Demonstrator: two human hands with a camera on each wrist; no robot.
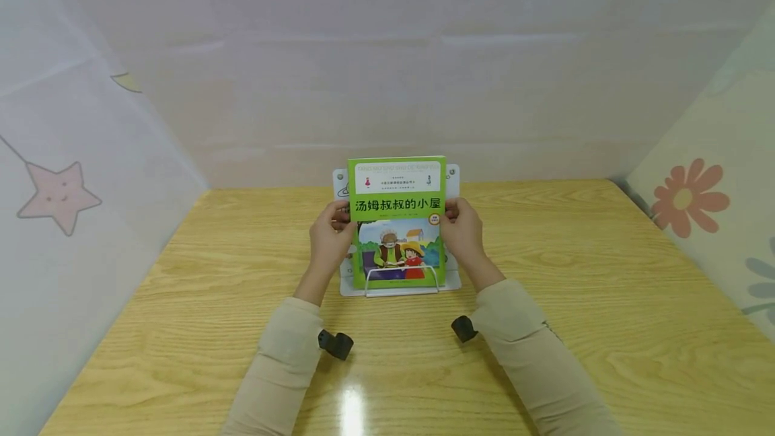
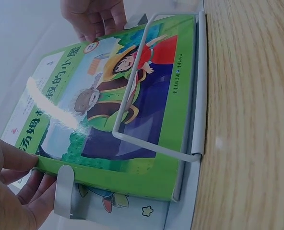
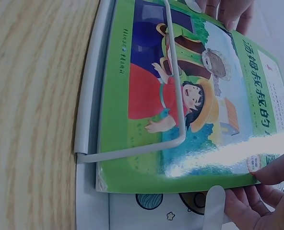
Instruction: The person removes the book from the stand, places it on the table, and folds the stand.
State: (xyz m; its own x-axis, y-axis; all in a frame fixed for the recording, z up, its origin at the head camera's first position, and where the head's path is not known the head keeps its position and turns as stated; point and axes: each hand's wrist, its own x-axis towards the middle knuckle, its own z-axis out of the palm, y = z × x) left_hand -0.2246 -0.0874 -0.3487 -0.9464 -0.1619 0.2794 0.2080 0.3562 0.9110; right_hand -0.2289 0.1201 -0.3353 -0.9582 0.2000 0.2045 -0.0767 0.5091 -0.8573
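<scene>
1. Both gripping: left hand [image 1: 329, 237] and right hand [image 1: 465, 231] pinch green book [image 1: 397, 221] by opposite side edges.
2. Green book leans on white stand [image 1: 346, 286], behind stand's wire bar [image 3: 181, 110].
3. Wood table [image 1: 605, 288] under stand; pale wall [image 1: 387, 79] behind stand.

two hands [image 1: 330, 239] [image 1: 465, 231]; one book [image 1: 397, 234]; one white bookstand [image 1: 453, 281]; two sleeves [image 1: 272, 365] [image 1: 535, 362]; two black wrist cameras [image 1: 340, 346] [image 1: 464, 329]; one table [image 1: 605, 301]

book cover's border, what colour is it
Bright green; the book cover's border shows best in the left wrist view.
</scene>
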